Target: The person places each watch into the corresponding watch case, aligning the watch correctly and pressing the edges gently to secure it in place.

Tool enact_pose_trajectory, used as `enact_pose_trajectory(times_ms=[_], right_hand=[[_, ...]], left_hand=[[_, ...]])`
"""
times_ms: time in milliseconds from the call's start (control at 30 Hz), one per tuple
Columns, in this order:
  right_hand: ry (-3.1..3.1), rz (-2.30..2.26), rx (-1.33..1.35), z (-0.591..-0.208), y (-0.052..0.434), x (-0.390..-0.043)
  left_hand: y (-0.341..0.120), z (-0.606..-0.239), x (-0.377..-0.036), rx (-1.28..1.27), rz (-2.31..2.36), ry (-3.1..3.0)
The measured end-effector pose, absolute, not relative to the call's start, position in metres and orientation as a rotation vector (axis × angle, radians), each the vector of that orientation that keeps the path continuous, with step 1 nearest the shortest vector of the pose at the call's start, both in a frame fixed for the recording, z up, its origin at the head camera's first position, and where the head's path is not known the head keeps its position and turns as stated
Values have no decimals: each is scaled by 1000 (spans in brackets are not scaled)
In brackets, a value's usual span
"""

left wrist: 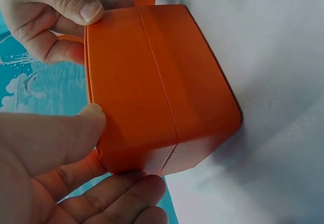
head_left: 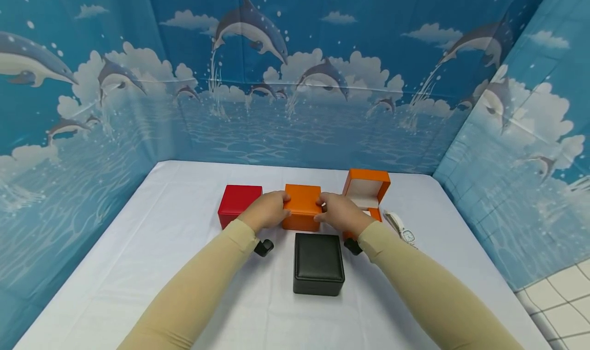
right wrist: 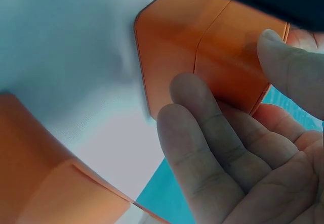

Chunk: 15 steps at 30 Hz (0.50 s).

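Observation:
A closed orange watch box (head_left: pixel 301 206) stands near the back of the white table, and both hands hold it from the sides. My left hand (head_left: pixel 265 210) grips its left side. In the left wrist view, the left thumb (left wrist: pixel 91 123) lies along the lid's edge, with the other fingers round the side. My right hand (head_left: pixel 343 212) holds the right side. The right wrist view shows the right thumb (right wrist: pixel 283 57) on the front of the lid and the fingers (right wrist: pixel 197 118) along the side. A lid seam runs round the box, showing no gap.
Left of it sits a red box (head_left: pixel 237 201); nearer the front stands a black box (head_left: pixel 318 260). Behind my right hand is an open orange box (head_left: pixel 375 177), lid raised, with a white-strapped watch (head_left: pixel 407 235) to its right. A dolphin-print curtain (head_left: pixel 299 135) backs the table (head_left: pixel 184 268).

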State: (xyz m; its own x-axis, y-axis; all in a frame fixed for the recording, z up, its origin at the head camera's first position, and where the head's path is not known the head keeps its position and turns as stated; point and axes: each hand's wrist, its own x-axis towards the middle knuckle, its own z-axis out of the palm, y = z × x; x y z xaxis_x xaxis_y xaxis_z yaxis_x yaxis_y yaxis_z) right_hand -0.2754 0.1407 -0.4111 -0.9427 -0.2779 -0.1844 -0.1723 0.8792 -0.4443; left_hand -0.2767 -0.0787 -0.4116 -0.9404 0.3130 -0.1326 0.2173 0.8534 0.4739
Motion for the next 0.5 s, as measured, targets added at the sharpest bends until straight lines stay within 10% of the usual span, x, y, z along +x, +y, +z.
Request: enact_pose_trajectory(times_ms=[500], right_hand=[[2749,-632,-466,-405,159,-269]], left_hand=[[-79,-411,-275,413,663,2831]])
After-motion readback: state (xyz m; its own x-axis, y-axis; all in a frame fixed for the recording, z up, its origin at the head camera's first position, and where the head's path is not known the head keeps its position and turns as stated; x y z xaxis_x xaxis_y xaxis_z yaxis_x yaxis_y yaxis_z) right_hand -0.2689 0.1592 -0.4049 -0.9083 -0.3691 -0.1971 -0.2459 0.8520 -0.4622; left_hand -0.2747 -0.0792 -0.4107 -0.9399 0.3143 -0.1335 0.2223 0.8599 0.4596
